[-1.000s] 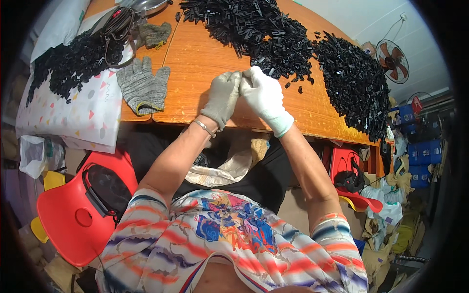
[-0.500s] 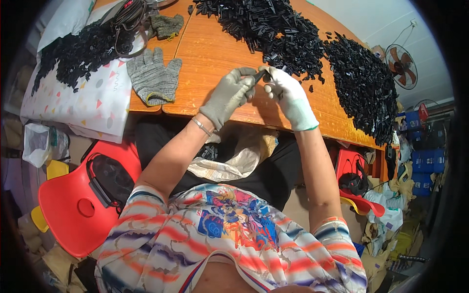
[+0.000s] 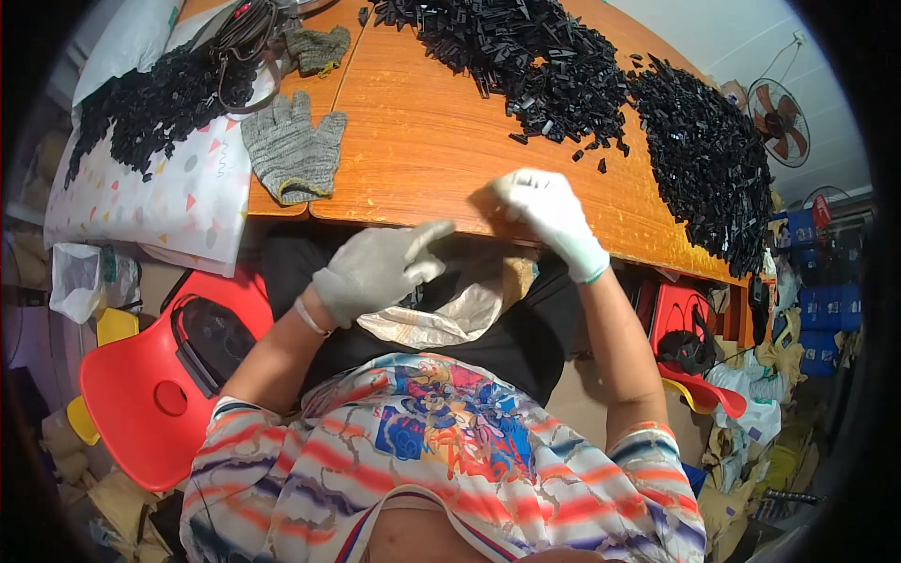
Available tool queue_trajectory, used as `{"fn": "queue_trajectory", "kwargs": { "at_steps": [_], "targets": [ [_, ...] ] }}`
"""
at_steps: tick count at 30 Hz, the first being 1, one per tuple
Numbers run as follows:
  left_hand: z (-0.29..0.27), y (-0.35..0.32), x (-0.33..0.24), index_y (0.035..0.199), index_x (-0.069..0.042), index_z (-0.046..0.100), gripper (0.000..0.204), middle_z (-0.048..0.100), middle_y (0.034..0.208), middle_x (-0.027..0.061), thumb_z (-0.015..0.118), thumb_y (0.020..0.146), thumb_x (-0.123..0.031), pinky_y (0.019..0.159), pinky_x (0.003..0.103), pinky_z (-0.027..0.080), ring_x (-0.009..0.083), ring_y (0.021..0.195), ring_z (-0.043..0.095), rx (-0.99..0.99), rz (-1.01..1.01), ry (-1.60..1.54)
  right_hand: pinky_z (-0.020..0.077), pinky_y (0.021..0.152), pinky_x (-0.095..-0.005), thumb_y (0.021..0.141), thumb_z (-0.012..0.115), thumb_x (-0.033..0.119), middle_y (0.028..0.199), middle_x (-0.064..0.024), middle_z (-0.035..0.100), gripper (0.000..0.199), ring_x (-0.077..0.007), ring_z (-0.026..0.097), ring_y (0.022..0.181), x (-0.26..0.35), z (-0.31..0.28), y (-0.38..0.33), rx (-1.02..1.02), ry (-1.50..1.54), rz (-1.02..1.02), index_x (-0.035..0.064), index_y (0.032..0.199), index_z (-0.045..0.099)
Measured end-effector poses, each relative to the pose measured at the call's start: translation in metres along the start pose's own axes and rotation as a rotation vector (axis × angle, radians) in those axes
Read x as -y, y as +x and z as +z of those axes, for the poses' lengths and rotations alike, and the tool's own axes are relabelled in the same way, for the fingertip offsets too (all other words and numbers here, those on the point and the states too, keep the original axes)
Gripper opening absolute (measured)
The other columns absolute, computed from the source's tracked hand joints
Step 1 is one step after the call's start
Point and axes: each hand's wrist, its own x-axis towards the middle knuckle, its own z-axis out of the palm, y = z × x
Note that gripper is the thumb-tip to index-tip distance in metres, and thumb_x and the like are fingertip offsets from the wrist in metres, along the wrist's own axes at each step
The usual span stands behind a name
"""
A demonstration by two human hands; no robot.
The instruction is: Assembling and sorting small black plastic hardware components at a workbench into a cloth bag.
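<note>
Working gloved hands apart at the edge of an orange table [image 3: 413, 178].

Black plastic pieces [image 3: 704, 159] lie heaped up and to the right, nearer the right hand [image 3: 549, 216], whose fingers curl closed at the table edge. Left hand [image 3: 375, 272], loosely open and empty, has dropped away over the sack [image 3: 450, 314]; half a second ago both met.

A small, cluttered workshop for hand assembly or sorting. A worn wooden table [image 3: 413, 159] carries big heaps of small black plastic parts [image 3: 610, 103], with more on a patterned cloth [image 3: 169, 202]. Spare work gloves [image 3: 291, 150] lie on the table. Around it are red plastic chairs [image 3: 160, 385], blue crates [image 3: 817, 310], bags, cardboard scraps, and a fan [image 3: 777, 122] by the wall.
</note>
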Motion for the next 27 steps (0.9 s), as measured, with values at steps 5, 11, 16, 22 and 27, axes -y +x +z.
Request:
{"fn": "queue_trajectory", "kwargs": {
  "at_steps": [5,11,16,22,27],
  "targets": [
    [-0.029,0.041,-0.001,0.118,-0.011,0.060,0.032,0.068,0.100,0.0129,0.055,0.088,-0.021,0.080,0.042,0.051,0.0314,0.091,0.065,-0.184,0.024,0.053,0.0497,0.076,-0.0384,0.086,0.063,0.027,0.098,-0.0122,0.064,0.018,-0.0307,0.064,0.087,-0.024,-0.013,0.043,-0.462,-0.712,-0.194,0.0150,0.097,0.070],
    [-0.037,0.182,0.050,0.119,-0.019,0.059,0.028,0.062,0.105,0.0091,0.054,0.091,-0.019,0.080,0.042,0.052,0.0293,0.097,0.062,-0.342,0.029,0.428,0.0496,0.077,-0.0391,0.081,0.066,0.019,0.095,-0.0108,0.062,0.018,-0.0311,0.063,0.087,-0.033,-0.014,0.069,-0.437,-0.871,-0.263,0.0130,0.098,0.070],
    [-0.044,0.242,0.067,0.111,-0.022,0.066,0.024,0.061,0.104,0.0080,0.056,0.090,-0.017,0.081,0.042,0.052,0.0264,0.099,0.062,-0.255,0.047,0.726,0.0500,0.074,-0.0432,0.078,0.067,0.016,0.093,-0.0156,0.058,0.013,-0.0347,0.061,0.086,-0.031,-0.010,0.066,-0.434,-0.853,-0.283,0.0050,0.082,0.063],
    [-0.038,0.238,0.067,0.101,-0.015,0.066,0.016,0.059,0.103,0.0073,0.058,0.088,-0.019,0.081,0.039,0.053,0.0242,0.102,0.059,-0.309,0.107,0.786,0.0503,0.071,-0.0354,0.086,0.065,0.019,0.087,-0.0128,0.067,0.016,-0.0278,0.065,0.079,-0.020,-0.002,0.047,-0.451,-0.644,-0.170,0.0071,0.095,0.066],
    [-0.030,0.199,0.053,0.097,-0.008,0.059,0.019,0.063,0.086,0.0112,0.062,0.085,-0.021,0.075,0.041,0.051,0.0269,0.084,0.063,-0.309,0.028,0.533,0.0504,0.073,-0.0332,0.086,0.062,0.021,0.087,-0.0121,0.069,0.018,-0.0219,0.067,0.080,-0.024,0.003,0.045,-0.379,-0.226,-0.134,0.0065,0.097,0.068]
  ]
}}
